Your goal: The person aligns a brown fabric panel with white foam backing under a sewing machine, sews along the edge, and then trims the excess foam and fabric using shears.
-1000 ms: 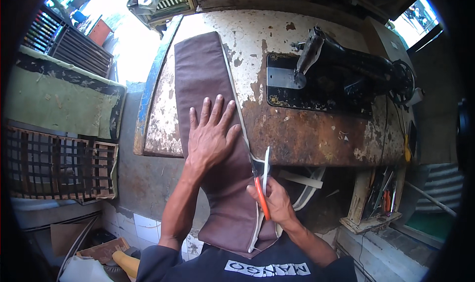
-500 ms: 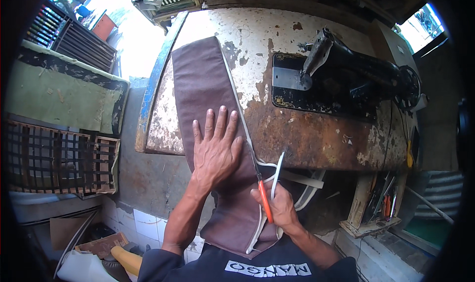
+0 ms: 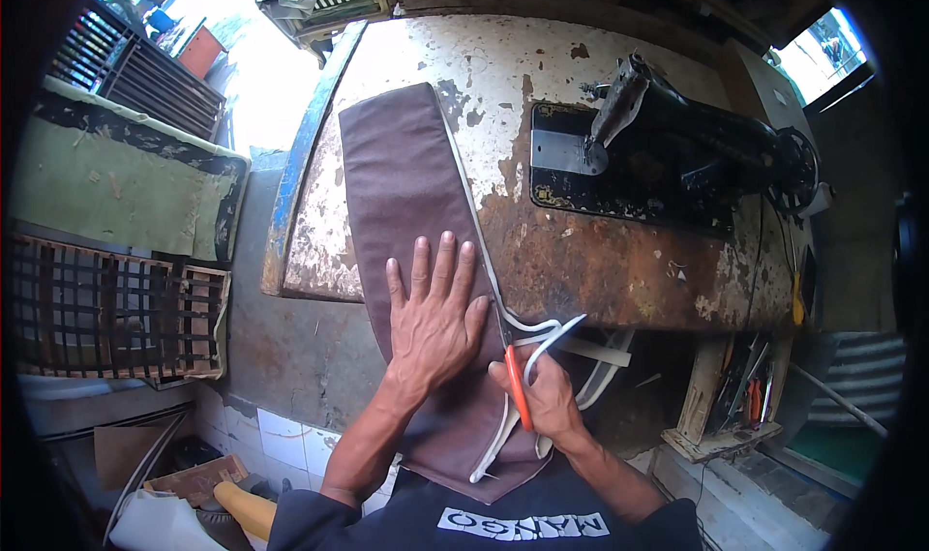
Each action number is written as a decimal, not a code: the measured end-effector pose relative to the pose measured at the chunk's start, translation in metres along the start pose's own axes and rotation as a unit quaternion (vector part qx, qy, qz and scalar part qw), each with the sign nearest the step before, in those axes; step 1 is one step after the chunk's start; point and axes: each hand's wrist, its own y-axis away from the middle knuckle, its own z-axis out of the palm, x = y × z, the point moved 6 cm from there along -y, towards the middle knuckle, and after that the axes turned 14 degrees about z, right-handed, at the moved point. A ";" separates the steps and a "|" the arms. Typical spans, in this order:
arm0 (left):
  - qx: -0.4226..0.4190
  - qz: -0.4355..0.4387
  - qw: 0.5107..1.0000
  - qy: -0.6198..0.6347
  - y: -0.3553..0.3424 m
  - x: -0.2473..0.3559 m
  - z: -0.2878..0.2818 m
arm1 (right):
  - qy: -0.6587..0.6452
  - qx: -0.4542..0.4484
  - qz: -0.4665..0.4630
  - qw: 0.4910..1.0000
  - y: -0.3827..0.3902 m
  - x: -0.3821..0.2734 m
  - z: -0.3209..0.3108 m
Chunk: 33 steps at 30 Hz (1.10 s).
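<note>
A long piece of brown fabric [image 3: 402, 169] with a pale edge strip lies over the worn table and hangs down toward my lap. Flat on its middle rests my left hand [image 3: 434, 309], open with the fingers slightly apart. My right hand [image 3: 547, 396] is closed round scissors with orange handles [image 3: 515, 382]. Their blades sit at the fabric's right edge and are mostly hidden. A loose white strip [image 3: 556, 338] curls out beside the scissors, over the right hand. The fabric's lower end, also edged in white, lies against my dark shirt.
A black sewing machine [image 3: 697, 154] stands on the right of the table [image 3: 590, 270]. Below it, tools sit in a wooden holder [image 3: 711, 396]. To the left are a green padded panel [image 3: 126, 183] and a frame with woven black straps [image 3: 116, 304].
The fabric has slid slightly toward me, and my left hand has come down with it. The loose white strip has swung over to the right beside the scissors.
</note>
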 end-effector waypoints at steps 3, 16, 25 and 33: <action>0.000 -0.001 1.000 0.004 0.005 0.003 0.001 | 0.067 0.010 0.033 0.997 -0.002 0.003 0.001; 0.041 -0.007 0.995 0.094 -0.044 -0.036 -0.037 | -0.011 -0.023 0.049 0.998 0.001 0.012 0.005; 0.000 -0.024 1.000 -0.018 -0.039 -0.035 0.005 | -0.003 -0.033 0.047 0.998 0.000 0.009 0.006; -0.003 -0.032 0.999 -0.015 -0.019 -0.017 0.002 | -0.040 -0.025 0.051 0.998 0.001 0.020 0.005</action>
